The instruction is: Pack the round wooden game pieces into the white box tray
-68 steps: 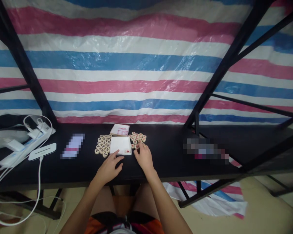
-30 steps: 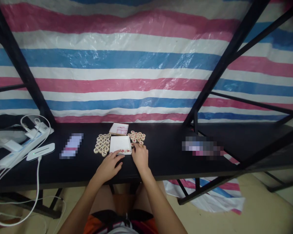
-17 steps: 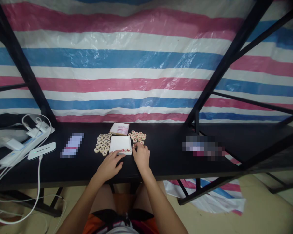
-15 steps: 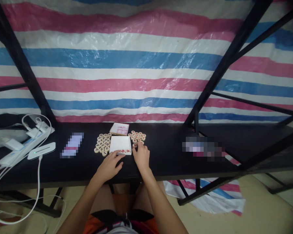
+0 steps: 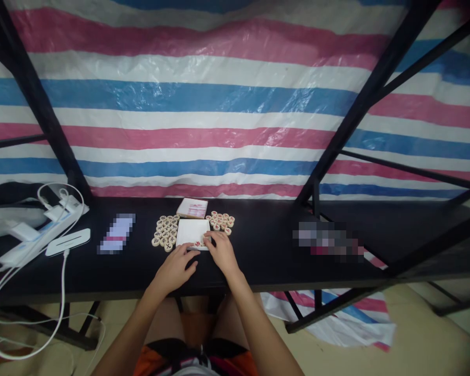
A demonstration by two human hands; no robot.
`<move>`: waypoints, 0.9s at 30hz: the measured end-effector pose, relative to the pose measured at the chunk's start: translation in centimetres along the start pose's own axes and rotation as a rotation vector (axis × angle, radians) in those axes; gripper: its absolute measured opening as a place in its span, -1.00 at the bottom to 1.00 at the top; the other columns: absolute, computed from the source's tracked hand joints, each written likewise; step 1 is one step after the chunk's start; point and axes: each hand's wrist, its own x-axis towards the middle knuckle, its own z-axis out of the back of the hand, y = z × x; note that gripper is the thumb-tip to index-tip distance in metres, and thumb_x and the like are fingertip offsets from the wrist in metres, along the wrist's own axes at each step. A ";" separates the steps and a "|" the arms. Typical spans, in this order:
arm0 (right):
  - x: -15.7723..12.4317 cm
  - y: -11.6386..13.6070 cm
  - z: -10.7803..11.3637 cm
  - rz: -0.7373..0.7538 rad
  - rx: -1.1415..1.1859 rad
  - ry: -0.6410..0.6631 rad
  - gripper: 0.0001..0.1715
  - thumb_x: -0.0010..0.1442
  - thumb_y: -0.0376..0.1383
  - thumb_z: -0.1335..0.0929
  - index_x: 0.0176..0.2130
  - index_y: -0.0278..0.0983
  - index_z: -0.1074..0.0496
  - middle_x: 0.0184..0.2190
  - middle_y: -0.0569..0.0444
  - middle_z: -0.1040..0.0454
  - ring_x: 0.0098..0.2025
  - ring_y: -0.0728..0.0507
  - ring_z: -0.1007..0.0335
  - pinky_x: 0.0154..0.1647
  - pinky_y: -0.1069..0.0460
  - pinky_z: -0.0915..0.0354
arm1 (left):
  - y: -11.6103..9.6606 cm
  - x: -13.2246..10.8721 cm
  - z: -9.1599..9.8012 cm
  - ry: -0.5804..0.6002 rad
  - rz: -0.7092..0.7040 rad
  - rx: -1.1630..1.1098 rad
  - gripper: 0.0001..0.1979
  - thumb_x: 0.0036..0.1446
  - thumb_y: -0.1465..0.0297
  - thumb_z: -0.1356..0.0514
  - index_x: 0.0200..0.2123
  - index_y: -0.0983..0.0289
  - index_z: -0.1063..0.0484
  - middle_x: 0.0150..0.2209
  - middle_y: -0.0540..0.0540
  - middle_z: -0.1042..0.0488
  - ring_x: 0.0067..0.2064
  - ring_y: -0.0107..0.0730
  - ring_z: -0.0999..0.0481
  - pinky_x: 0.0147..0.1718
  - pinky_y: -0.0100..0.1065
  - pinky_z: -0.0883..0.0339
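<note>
A shallow white box [image 5: 191, 230] lies open in front of me, with a few red-marked Chinese chess pieces [image 5: 198, 244] along its near side. My left hand [image 5: 175, 269] rests at the box's near left edge, fingers stretched and thumb apart, covering that corner. Over the near right corner, my right hand [image 5: 223, 253] pinches a chess piece, mostly hidden by the fingertips. Black-marked pieces [image 5: 165, 230] cluster left of the box. A smaller group of red-marked pieces [image 5: 221, 220] sits to its right.
Behind the box lies its printed lid [image 5: 193, 208]. A blurred phone-like rectangle [image 5: 117, 233], a white device [image 5: 68, 242] and a power strip [image 5: 43, 232] with cables occupy the left. Another blurred object [image 5: 329, 239] lies right on the black table [image 5: 266, 261]. Black metal posts [image 5: 337, 136] rise behind.
My right hand has moved left from the red-marked pieces to the box's near right corner, bringing a chess piece. My left hand stays at the box edge.
</note>
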 end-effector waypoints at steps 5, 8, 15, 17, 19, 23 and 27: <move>0.0 0.2 -0.1 0.006 -0.071 0.025 -0.74 0.26 -0.29 -0.25 -0.19 -0.23 -0.52 -0.13 0.01 -0.51 -0.04 -0.14 -0.32 0.05 -0.05 -0.19 | -0.1 0.1 0.1 -0.001 -0.004 0.001 -0.70 0.18 0.39 -0.07 -0.03 0.18 -0.42 0.06 0.14 -0.33 0.06 -0.20 -0.35 0.08 -0.15 -0.24; 0.0 0.5 -0.1 0.013 -0.145 0.043 -0.71 0.27 -0.26 -0.24 -0.15 -0.22 -0.52 -0.02 0.02 -0.47 0.03 -0.16 -0.27 0.09 -0.07 -0.15 | -0.1 0.1 0.2 -0.005 -0.013 -0.001 -0.70 0.18 0.39 -0.07 -0.03 0.18 -0.42 0.05 0.14 -0.33 0.06 -0.20 -0.36 0.08 -0.14 -0.24; -0.2 1.4 0.2 0.047 -0.273 0.078 -0.67 0.31 -0.23 -0.20 -0.13 -0.21 -0.51 0.06 0.02 -0.40 0.10 -0.18 -0.20 0.07 -0.07 -0.15 | -0.1 0.1 0.2 0.003 -0.015 0.000 -0.70 0.18 0.39 -0.07 -0.03 0.19 -0.41 0.06 0.14 -0.33 0.06 -0.20 -0.35 0.09 -0.12 -0.23; -0.3 1.6 0.3 0.070 -0.267 0.078 -0.69 0.30 -0.23 -0.21 -0.15 -0.21 -0.51 0.01 0.03 -0.44 0.08 -0.16 -0.22 0.07 -0.06 -0.15 | -0.1 0.2 0.2 -0.001 -0.018 -0.005 -0.70 0.18 0.40 -0.07 -0.03 0.18 -0.41 0.05 0.14 -0.33 0.06 -0.21 -0.35 0.08 -0.14 -0.24; -0.2 1.7 0.4 0.087 -0.255 0.083 -0.70 0.30 -0.24 -0.22 -0.17 -0.21 -0.52 -0.09 0.04 -0.50 0.03 -0.14 -0.26 0.04 -0.04 -0.16 | -0.1 0.2 0.2 -0.006 -0.020 -0.011 -0.70 0.17 0.40 -0.07 -0.03 0.18 -0.41 0.05 0.14 -0.34 0.06 -0.21 -0.35 0.08 -0.14 -0.24; -0.2 1.7 0.5 0.064 -0.247 0.071 -0.69 0.30 -0.24 -0.21 -0.24 -0.22 -0.52 -0.20 0.03 -0.52 -0.06 -0.12 -0.30 -0.01 -0.02 -0.17 | -0.1 0.2 0.2 -0.009 -0.021 -0.011 -0.70 0.17 0.40 -0.07 -0.04 0.20 -0.43 0.05 0.15 -0.34 0.05 -0.21 -0.36 0.08 -0.14 -0.24; -0.1 1.1 0.3 -0.039 -0.282 -0.042 -0.66 0.29 -0.29 -0.18 -0.10 -0.24 -0.48 -0.02 -0.02 -0.43 0.03 -0.16 -0.24 0.03 -0.04 -0.15 | -0.1 0.1 0.2 -0.006 0.002 -0.009 -0.70 0.18 0.39 -0.07 -0.04 0.17 -0.43 0.04 0.13 -0.34 0.05 -0.22 -0.37 0.07 -0.16 -0.25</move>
